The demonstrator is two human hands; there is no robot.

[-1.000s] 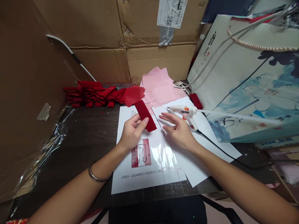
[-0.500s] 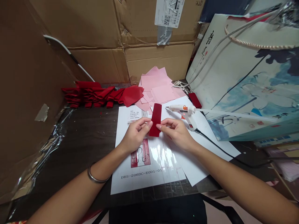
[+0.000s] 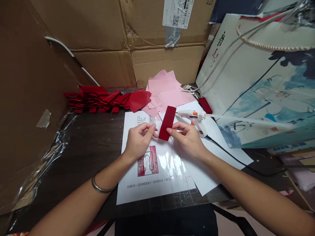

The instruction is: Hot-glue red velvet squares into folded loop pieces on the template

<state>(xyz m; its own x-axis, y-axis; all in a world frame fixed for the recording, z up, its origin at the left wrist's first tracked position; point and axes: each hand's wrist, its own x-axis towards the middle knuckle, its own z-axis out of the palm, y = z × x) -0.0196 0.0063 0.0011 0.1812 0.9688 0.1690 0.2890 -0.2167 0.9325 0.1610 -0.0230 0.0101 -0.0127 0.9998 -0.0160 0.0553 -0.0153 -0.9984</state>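
Note:
A dark red fabric strip [image 3: 167, 123] leans to the right over the white sheets. My right hand [image 3: 187, 137] pinches its lower right part, thumb on top and fingers behind. Just left of the strip is my left hand [image 3: 140, 139], its thumb and fingertips pressed together; whatever sits between them, if anything, cannot be made out. One left fingertip lies close to the strip's lower left edge. A white hot glue gun [image 3: 193, 114] rests on the paper beyond my right hand, its nozzle near the strip.
Pink paper pieces [image 3: 169, 88] lie heaped at the back, beside a row of folded red fabric pieces [image 3: 98, 100]. Metal clips [image 3: 193, 91] and another red piece [image 3: 205, 105] are at the back right. Cardboard [image 3: 167, 62] and a painted paper bag [image 3: 258, 85] border the table. A printed sheet [image 3: 157, 193] lies below my hands.
The strip has tilted to the right and moved up slightly. My left fingers have come off its face and shifted left, while my right hand keeps hold.

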